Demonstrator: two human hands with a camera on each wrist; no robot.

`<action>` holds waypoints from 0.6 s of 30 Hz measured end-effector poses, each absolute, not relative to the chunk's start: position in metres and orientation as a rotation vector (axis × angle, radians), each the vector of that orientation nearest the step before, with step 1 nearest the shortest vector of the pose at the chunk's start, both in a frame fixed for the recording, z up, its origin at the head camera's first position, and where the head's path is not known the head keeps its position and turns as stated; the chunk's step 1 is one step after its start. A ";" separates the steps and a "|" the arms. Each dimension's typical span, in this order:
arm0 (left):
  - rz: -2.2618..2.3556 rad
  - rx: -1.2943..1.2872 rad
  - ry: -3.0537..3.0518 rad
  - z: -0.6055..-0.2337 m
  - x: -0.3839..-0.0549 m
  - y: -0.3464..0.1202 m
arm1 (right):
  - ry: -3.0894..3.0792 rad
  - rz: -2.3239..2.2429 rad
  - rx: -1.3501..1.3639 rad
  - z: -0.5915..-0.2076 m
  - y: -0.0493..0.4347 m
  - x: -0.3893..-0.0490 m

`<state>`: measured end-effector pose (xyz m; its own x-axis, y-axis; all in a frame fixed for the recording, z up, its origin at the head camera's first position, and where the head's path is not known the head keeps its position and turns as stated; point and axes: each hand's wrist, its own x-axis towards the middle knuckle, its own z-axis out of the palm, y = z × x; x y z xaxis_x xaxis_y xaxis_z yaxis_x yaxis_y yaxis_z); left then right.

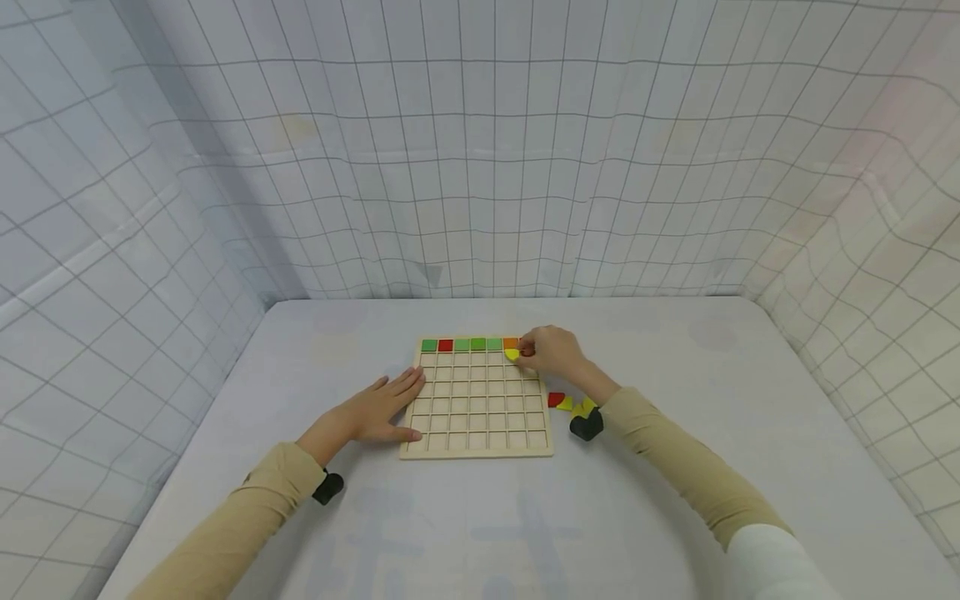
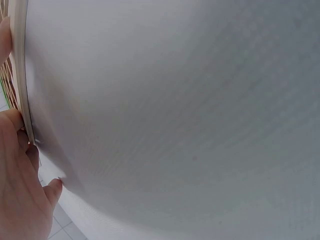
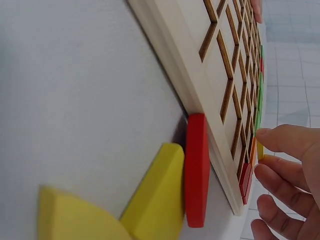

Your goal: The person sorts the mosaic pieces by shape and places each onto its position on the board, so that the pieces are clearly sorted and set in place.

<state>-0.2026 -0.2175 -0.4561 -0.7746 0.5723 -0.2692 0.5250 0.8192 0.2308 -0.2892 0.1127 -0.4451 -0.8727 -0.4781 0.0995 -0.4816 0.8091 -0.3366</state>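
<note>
At the far right of the board [image 1: 480,455], the right hand [image 1: 555,350] pinches a yellow tile [image 1: 512,355] between thumb and fingers. The yellow tile lies left of that hand's knuckles, just near of the orange tile [image 1: 511,343] in the far row; its long axis and any contact with the board cannot be told. The left hand [image 1: 378,410], well apart, rests on the left edge with fingers outstretched, unclenched.

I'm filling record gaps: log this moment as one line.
left hand: touching grid board, left edge; right hand: pinching yellow piece; far row: coloured tiles; loose pieces: right of board
</note>
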 end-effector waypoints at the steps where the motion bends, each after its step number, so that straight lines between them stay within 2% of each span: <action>1: 0.200 0.832 2.676 -0.456 -0.203 -0.217 | -2.979 0.560 0.789 -0.445 0.112 -0.289; 18: 0.210 0.834 2.675 -0.455 -0.202 -0.217 | -2.979 0.533 0.728 -0.453 0.110 -0.290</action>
